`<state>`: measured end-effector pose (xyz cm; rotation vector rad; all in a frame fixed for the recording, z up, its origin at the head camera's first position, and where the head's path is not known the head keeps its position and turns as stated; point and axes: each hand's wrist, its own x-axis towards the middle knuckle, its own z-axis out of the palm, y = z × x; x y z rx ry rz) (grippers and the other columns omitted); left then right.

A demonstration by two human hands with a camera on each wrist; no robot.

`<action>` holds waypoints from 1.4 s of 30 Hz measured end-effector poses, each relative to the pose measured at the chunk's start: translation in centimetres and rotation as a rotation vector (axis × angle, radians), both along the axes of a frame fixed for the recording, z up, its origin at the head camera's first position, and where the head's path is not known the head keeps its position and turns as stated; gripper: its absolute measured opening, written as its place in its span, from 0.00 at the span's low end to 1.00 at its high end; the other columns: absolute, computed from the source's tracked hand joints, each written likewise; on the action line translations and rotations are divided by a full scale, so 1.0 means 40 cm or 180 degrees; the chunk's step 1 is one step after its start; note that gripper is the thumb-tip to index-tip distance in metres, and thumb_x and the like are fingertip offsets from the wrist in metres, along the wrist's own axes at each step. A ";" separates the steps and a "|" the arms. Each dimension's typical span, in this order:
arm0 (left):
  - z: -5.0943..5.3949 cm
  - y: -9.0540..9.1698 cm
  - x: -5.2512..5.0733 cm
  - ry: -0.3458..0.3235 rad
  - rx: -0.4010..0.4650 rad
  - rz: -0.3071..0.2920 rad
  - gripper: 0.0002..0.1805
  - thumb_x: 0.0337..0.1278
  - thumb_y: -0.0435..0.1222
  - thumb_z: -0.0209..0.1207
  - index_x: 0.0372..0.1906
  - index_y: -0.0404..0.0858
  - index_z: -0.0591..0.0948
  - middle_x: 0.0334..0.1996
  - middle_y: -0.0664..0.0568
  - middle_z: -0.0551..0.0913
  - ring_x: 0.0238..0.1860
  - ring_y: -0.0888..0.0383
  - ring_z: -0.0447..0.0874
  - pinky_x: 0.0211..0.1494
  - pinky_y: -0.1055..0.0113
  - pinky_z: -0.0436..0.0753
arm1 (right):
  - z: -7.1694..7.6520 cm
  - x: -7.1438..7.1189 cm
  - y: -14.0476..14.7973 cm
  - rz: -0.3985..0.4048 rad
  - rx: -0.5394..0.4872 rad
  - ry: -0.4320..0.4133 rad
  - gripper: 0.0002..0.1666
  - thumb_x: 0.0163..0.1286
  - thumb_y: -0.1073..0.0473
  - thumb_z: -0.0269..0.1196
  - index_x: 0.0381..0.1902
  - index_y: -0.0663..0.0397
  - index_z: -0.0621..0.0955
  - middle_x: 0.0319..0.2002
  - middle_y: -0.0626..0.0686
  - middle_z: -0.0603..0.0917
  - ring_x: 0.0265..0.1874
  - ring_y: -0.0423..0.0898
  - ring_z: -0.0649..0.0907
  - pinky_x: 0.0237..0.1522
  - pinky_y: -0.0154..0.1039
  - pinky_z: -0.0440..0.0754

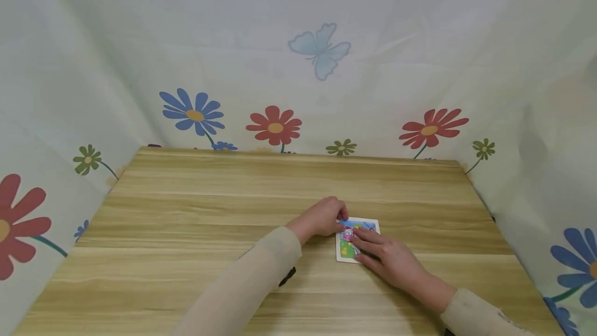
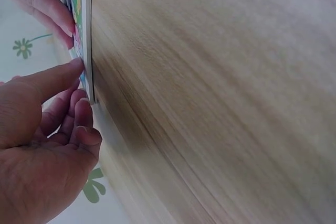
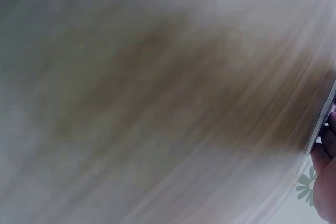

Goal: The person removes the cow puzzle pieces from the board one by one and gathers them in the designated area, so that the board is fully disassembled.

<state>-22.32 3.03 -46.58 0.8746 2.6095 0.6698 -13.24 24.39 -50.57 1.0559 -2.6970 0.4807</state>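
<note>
A small picture board (image 1: 346,251) with a white border and a bright cartoon print lies flat on the wooden table. At its far left corner is my left hand (image 1: 325,217). In the left wrist view, the thumb of that left hand (image 2: 44,140) touches the printed face, and the other fingers curl at the board's edge (image 2: 88,40). My right hand (image 1: 396,261) comes in from the right, its extended fingers resting on the print and covering part of it. Only a thin strip of the board (image 3: 321,116) shows in the right wrist view, beside some fingers.
The wood-grain table (image 1: 210,211) extends around the board on all sides. A white cloth (image 1: 224,25) printed with flowers and a butterfly hangs behind the table and along both sides. The right wrist view is mostly blurred tabletop.
</note>
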 end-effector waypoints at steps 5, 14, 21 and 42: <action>-0.002 -0.001 0.000 -0.0005 0.0029 -0.0012 0.08 0.54 0.38 0.66 0.39 0.43 0.80 0.34 0.57 0.74 0.37 0.62 0.71 0.44 0.70 0.72 | 0.003 0.003 0.000 0.0009 -0.0030 -0.0021 0.27 0.64 0.49 0.65 0.60 0.44 0.77 0.63 0.49 0.73 0.59 0.48 0.74 0.50 0.48 0.77; -0.001 -0.001 0.000 -0.0001 0.0124 -0.0004 0.08 0.55 0.38 0.65 0.38 0.43 0.80 0.35 0.56 0.75 0.37 0.62 0.71 0.44 0.69 0.72 | 0.004 0.004 0.003 0.0021 -0.0054 -0.0024 0.27 0.63 0.50 0.65 0.60 0.44 0.77 0.62 0.49 0.73 0.59 0.48 0.74 0.50 0.48 0.77; -0.001 0.000 -0.002 -0.0066 0.0244 0.0037 0.07 0.56 0.37 0.64 0.39 0.43 0.80 0.33 0.58 0.77 0.35 0.63 0.73 0.43 0.70 0.73 | 0.005 0.002 0.004 0.0040 -0.0057 0.0042 0.26 0.63 0.49 0.65 0.60 0.44 0.78 0.62 0.49 0.74 0.58 0.48 0.75 0.49 0.47 0.77; -0.016 -0.015 -0.008 -0.0153 0.0652 0.0202 0.02 0.56 0.36 0.64 0.34 0.44 0.82 0.27 0.62 0.78 0.31 0.66 0.75 0.39 0.73 0.74 | 0.003 0.002 -0.001 0.0023 -0.0123 0.0003 0.27 0.62 0.51 0.66 0.60 0.46 0.78 0.62 0.49 0.74 0.59 0.49 0.75 0.51 0.49 0.76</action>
